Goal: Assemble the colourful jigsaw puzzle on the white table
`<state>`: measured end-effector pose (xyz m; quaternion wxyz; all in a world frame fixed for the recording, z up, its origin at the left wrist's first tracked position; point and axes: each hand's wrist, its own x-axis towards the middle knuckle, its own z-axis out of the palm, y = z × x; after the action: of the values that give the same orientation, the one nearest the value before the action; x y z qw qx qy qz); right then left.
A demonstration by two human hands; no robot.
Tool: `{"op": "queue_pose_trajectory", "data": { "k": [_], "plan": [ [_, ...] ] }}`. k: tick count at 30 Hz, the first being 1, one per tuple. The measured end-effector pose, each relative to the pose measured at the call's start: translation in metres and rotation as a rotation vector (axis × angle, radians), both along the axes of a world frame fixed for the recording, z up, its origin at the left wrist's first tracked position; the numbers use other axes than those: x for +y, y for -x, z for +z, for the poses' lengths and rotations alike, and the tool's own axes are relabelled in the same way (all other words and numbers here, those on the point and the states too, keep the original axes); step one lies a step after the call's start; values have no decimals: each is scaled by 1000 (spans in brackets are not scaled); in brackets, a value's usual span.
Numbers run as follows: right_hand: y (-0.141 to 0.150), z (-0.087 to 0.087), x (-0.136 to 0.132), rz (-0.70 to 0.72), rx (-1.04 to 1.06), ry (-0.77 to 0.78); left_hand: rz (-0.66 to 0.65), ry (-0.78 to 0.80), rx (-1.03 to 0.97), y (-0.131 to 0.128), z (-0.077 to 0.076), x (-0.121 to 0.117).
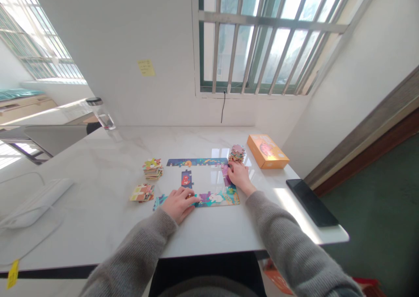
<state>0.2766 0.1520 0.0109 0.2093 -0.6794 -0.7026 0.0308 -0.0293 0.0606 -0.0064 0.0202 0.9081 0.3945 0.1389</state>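
A partly joined jigsaw puzzle frame lies on the white table, with a top strip (203,162) in dark blue and a colourful bottom strip (216,198) showing a white rabbit. My left hand (179,203) rests on the bottom strip, fingers spread and holding nothing. At the upper right corner, the fingers of my right hand (239,174) are drawn together on a puzzle piece (230,166), mostly hidden by them. Purple pieces (225,177) run down that right side. Inside the frame sits a loose dark piece (187,179) with a red figure.
Stacks of puzzle pieces stand at the left (153,169), lower left (142,193) and behind my right hand (237,153). An orange box (267,151) and a black phone (310,202) lie to the right. A clear bottle (104,117) stands far left, a white device (39,201) nearer.
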Motion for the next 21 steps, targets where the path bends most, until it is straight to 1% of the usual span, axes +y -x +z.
{"op": "queue_pose_trajectory", "data": {
  "k": [4, 7, 10, 14, 18, 21],
  "plan": [
    [1, -1, -3, 43, -79, -64, -2, -23, 24, 1, -1, 0],
    [3, -2, -7, 128, -119, -127, -11, -31, 28, 1, -2, 1],
    [6, -3, -10, 196, -144, -137, -18, -34, 9, 2, -3, 1],
    [10, -3, -14, 207, -195, -90, -16, -38, 4, 1, 0, 0],
    [13, 2, -18, 199, -228, -72, -16, -37, 3, 1, 6, -3],
    [17, 6, -22, 189, -254, -60, -11, -45, -5, 1, 7, -3]
  ]
}}
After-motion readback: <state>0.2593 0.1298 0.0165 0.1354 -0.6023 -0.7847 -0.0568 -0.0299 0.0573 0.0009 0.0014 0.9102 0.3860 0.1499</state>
